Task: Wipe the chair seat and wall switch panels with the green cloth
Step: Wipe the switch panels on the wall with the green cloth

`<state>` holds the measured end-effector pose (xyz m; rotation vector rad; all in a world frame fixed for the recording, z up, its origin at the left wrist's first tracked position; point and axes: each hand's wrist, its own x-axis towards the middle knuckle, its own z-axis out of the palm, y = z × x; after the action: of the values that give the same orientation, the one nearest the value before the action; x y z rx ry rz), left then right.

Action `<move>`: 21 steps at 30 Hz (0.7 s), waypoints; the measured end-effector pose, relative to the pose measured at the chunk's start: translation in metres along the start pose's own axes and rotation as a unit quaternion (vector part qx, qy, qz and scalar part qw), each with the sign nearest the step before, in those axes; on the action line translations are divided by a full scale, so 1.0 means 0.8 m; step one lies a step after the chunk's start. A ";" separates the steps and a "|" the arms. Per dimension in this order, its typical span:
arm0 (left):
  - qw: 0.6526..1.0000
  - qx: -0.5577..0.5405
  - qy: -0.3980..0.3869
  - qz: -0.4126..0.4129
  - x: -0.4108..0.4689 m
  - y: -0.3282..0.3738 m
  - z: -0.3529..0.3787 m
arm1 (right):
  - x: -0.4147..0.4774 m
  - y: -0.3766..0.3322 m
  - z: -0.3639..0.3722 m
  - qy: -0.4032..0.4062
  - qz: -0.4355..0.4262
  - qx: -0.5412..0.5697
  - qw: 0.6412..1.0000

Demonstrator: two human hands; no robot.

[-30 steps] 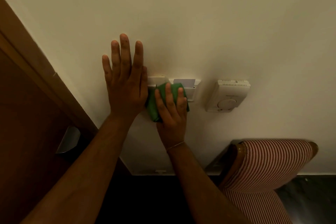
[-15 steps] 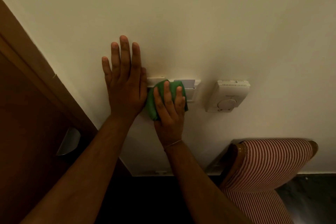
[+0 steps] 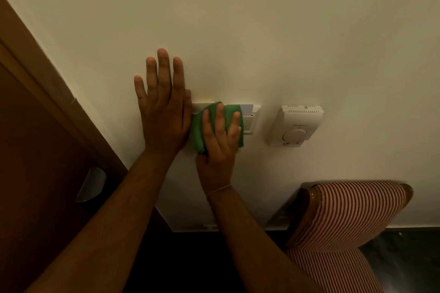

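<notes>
My right hand [image 3: 219, 140] presses the bunched green cloth [image 3: 232, 112] flat against a white wall switch panel [image 3: 251, 114], covering most of it. Only the panel's top and right edges show. My left hand [image 3: 162, 107] lies flat on the cream wall just left of the panel, fingers straight and pointing up, holding nothing. A white thermostat-like panel with a round dial [image 3: 295, 126] hangs to the right, untouched. The red-and-white striped chair [image 3: 352, 211] stands at the lower right against the wall.
A brown wooden door and its frame [image 3: 35, 126] fill the left side, with a metal handle [image 3: 91, 183] low down. A white baseboard [image 3: 214, 227] runs along the wall foot above dark floor [image 3: 404, 259].
The right hand with the cloth has slid slightly up over the switch panel. The left hand stays flat on the wall.
</notes>
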<state>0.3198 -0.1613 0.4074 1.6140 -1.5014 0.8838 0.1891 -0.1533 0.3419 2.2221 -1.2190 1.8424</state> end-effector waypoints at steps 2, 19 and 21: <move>1.000 -0.004 0.001 0.001 0.000 -0.001 0.001 | 0.002 0.004 0.001 -0.007 -0.017 -0.014 1.000; 1.000 -0.015 0.013 -0.014 0.001 0.000 0.002 | -0.020 0.035 -0.018 -0.017 0.022 -0.114 0.993; 1.000 -0.011 0.016 -0.011 0.001 -0.001 0.003 | -0.015 0.032 -0.015 -0.035 -0.024 -0.115 0.993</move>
<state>0.3203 -0.1642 0.4070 1.5908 -1.4641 0.8747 0.1650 -0.1591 0.3239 2.1848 -1.3027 1.5328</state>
